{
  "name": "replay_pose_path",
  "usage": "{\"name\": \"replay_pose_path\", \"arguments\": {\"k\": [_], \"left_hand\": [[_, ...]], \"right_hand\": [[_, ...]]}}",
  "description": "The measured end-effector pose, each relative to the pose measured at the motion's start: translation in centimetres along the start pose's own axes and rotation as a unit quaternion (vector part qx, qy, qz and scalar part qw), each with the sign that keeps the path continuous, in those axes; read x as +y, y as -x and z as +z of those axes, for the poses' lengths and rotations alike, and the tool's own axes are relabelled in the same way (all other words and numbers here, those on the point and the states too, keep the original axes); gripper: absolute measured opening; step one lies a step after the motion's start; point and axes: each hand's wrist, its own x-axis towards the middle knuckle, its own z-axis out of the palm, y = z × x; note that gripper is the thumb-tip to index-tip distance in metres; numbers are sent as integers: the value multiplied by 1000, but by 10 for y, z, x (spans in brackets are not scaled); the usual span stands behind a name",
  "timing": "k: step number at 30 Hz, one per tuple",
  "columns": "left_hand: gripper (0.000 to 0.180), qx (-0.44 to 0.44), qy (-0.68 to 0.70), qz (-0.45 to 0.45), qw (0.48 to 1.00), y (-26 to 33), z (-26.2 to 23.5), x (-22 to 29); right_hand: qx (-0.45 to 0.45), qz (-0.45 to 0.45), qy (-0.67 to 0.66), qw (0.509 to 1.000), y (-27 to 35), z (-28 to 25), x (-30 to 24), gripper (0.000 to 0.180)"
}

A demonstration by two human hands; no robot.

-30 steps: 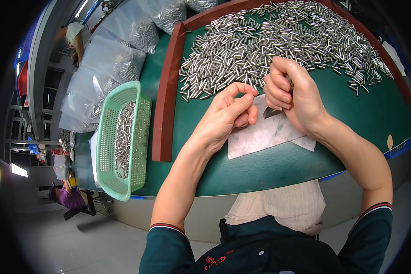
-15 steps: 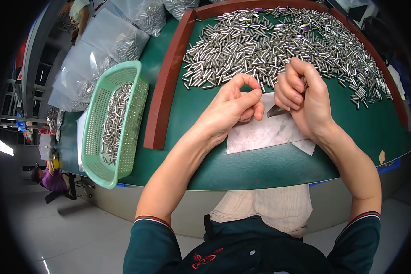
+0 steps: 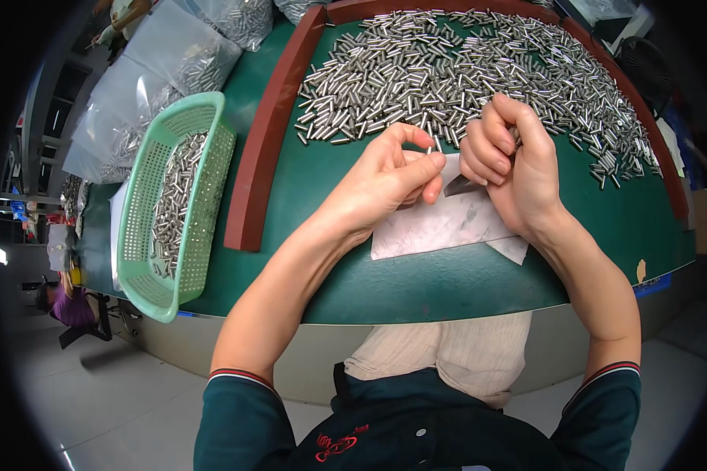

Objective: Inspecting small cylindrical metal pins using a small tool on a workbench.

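My left hand (image 3: pixel 397 179) is closed in a pinch, thumb against forefinger. A short shiny metal pin (image 3: pixel 437 144) stands up at its fingertips. To its right, my right hand (image 3: pixel 518 169) is curled with the palm partly turned up. A dark flat metal piece (image 3: pixel 459 186) sticks out under its curled fingers; the rest is hidden in the palm. Both hands hover over a creased whitish cloth or paper (image 3: pixel 428 231) on the green tabletop (image 3: pixel 432 290). Just beyond them spreads a wide layer of loose metal pins (image 3: pixel 448 74).
Dark red rails (image 3: pixel 261 149) border the pins. At left stands a pale green perforated basket (image 3: pixel 130 259) with metal pins (image 3: pixel 182 192) inside. Clear plastic bags (image 3: pixel 165 47) of pins lie behind it. A person in purple (image 3: pixel 72 306) sits at far left; another person (image 3: pixel 126 16) is at upper left.
The whole view has shifted slightly, so the table and basket appear farther left. Both hands keep nearly the same pose, with the pin showing at my left fingertips.
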Motion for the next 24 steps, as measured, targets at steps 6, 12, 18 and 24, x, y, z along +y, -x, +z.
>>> {"name": "replay_pose_path", "arguments": {"k": [6,12,18,24], "left_hand": [[16,-67,-31,19,997,1,0,4],[14,-71,152,-13,986,-4,-9,0],[21,-61,133,-4,989,-4,-11,1],[22,-62,128,-3,990,-3,-12,1]], "right_hand": [[1,-1,1,1000,0,0,0,36],[0,-8,1,1000,-1,1,1,37],[0,-6,-12,1000,0,-1,-1,36],[2,-5,0,1000,0,3,-2,36]]}}
